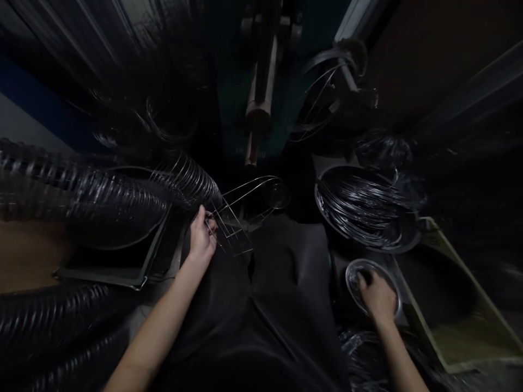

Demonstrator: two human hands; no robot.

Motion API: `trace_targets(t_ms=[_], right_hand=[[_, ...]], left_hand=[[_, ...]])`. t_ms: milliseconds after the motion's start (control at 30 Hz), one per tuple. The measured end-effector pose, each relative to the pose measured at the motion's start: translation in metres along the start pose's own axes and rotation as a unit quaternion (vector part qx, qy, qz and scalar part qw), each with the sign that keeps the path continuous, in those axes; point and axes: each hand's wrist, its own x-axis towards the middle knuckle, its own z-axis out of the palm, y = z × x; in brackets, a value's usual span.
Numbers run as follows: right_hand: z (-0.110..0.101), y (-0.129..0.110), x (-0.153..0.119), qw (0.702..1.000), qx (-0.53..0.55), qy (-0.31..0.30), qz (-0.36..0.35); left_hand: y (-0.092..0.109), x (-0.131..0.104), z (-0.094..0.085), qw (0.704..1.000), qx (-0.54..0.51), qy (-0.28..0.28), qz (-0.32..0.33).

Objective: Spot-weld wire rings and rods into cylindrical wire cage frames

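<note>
Basin (pixel 404 243) of wires (pixel 359 209) beside bowl (pixel 353 283)

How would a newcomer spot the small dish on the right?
Find the big basin of wire at the picture's right. Just below it is the small dish, with the right hand over it; round like the basin, but far smaller.

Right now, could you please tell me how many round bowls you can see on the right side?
2: a large bowl holding looped wire, and a smaller bowl nearer the person, under the right hand. Others may be hidden in the dark.
</note>
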Motion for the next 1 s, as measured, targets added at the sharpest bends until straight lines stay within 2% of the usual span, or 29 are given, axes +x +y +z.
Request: trace_targets(t_ms=[67,133,200,300,433,500,600,667,733,800,900,1000], right_hand=[[0.015,0.040,0.009,0.990,-0.066,-0.107,0.061],[0.030,0.059,0.011,0.981,-0.074,-0.160,0.082],[0.039,0.064,0.009,0.983,-0.058,-0.148,0.095],[0.038,0.062,0.006,0.985,-0.027,-0.109,0.132],[0.018,0.057,0.003,0.984,-0.009,-0.065,0.165],[0.003,0.044,0.003,0.986,0.015,-0.039,0.161],[-0.019,0.003,0.004,0.984,0.134,0.008,0.117],[-0.031,-0.040,0.004,0.955,0.289,0.012,0.069],[-0.040,-0.091,0.004,0.886,0.460,-0.034,0.037],[-0.045,-0.143,0.003,0.813,0.573,-0.093,0.033],[-0.052,-0.213,0.003,0.741,0.656,-0.141,0.010],[-0.058,-0.265,0.002,0.679,0.714,-0.173,0.000]], left_hand=[[0.000,-0.002,0.008,0.999,0.002,-0.006,0.035],[-0.001,-0.003,0.018,0.998,-0.003,-0.001,0.068],[-0.002,-0.003,0.026,0.995,-0.007,0.013,0.098],[-0.003,-0.002,0.032,0.992,0.004,0.019,0.125],[-0.004,0.001,0.031,0.988,0.008,0.002,0.152],[-0.004,0.002,0.030,0.986,0.012,-0.006,0.167],[-0.003,0.004,0.029,0.982,0.020,-0.015,0.186],[-0.002,0.004,0.029,0.980,0.019,-0.017,0.197],[0.001,0.003,0.030,0.979,0.014,-0.018,0.205],[0.003,0.002,0.031,0.978,0.009,-0.017,0.210],[0.006,0.003,0.030,0.976,0.006,-0.007,0.218],[0.008,0.007,0.026,0.975,0.010,0.000,0.222]])
